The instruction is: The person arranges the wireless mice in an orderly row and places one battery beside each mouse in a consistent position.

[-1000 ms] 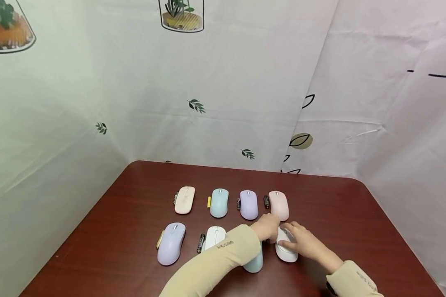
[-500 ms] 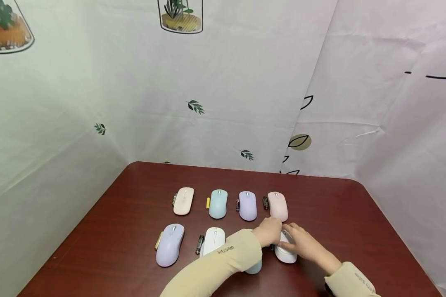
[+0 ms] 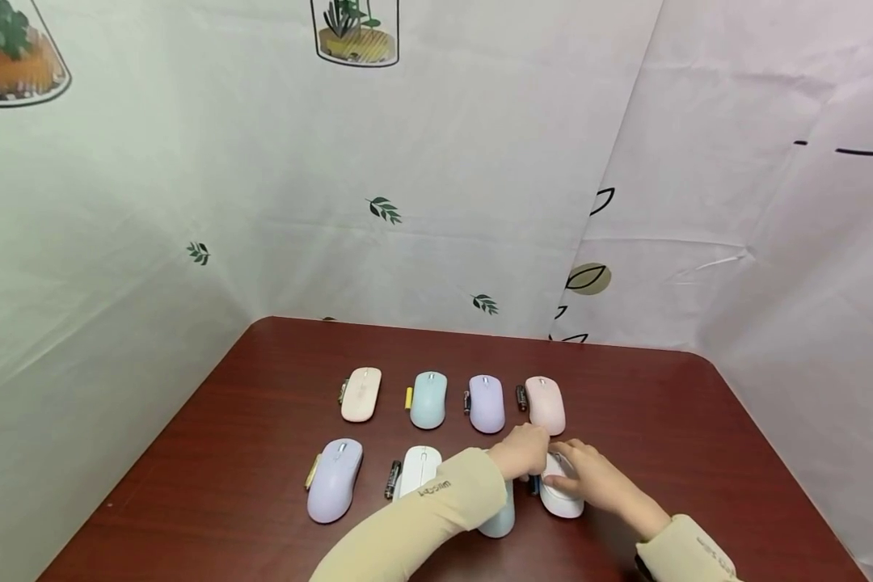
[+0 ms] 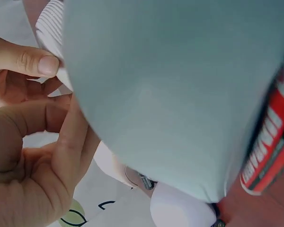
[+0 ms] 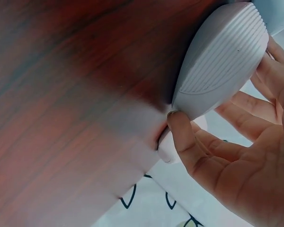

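Note:
At the right end of the near row, my right hand (image 3: 591, 478) grips a white computer mouse (image 3: 563, 503). Its thumb lies on the left side and its other fingers reach the front. The right wrist view shows the mouse's ribbed side (image 5: 222, 59) up close. My left hand (image 3: 522, 450), fingers bent, is at the white mouse's front left corner; its fingertips are hidden, so I cannot tell what they hold. Under the left forearm lies a light blue mouse (image 3: 500, 519), which fills much of the left wrist view with a red battery (image 4: 270, 146) beside it. A dark battery (image 3: 534, 485) shows left of the white mouse.
The far row on the dark red table (image 3: 640, 404) has cream (image 3: 361, 394), light blue (image 3: 428, 400), lilac (image 3: 487, 404) and pink (image 3: 546, 406) mice, each with batteries at its left. Nearer are another lilac mouse (image 3: 335, 481) and a partly covered white mouse (image 3: 416, 469).
My left hand shifts slightly right, then slightly back left, and the dark battery beside the white mouse shows more clearly now. My right hand keeps its hold on the white mouse.

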The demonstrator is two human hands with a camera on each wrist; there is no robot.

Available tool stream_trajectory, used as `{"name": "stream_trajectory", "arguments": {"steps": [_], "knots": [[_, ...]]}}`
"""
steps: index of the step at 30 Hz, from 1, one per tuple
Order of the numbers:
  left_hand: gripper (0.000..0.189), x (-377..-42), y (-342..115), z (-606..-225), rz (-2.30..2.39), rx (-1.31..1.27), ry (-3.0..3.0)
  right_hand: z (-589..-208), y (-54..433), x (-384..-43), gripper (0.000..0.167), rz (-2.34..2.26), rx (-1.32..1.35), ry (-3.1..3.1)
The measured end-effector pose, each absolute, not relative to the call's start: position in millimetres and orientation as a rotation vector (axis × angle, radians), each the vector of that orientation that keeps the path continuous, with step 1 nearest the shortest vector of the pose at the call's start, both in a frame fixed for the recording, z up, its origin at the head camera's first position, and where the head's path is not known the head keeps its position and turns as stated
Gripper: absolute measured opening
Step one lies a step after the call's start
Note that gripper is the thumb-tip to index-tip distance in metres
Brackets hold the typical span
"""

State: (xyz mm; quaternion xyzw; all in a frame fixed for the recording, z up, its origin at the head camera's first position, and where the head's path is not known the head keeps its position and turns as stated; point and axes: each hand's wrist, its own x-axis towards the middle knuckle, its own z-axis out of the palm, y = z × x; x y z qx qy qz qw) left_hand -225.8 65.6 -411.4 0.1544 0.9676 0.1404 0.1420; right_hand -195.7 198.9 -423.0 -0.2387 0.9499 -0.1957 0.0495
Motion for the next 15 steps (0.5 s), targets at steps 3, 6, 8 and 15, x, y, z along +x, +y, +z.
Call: {"name": "stream_trajectory", "arguments": {"steps": [3, 6, 8, 15], "knots": [[0.007, -226, 64, -409, 0.406, 0.480, 2.830, -422, 200, -195, 0.052, -0.608, -0.717, 2.876], [0.006, -226, 61, -405, 0.419, 0.547, 2.849, -420, 203, -193, 0.057, -0.657, -0.655, 2.859], [0.007, -226, 56, -401, 0.460, 0.594, 2.847, -418, 204, -191, 0.061, -0.693, -0.605, 2.860], [0.012, -226, 5, -385, 0.680, 0.767, 2.889, -412, 209, -188, 0.055, -0.686, -0.501, 2.971]]}}
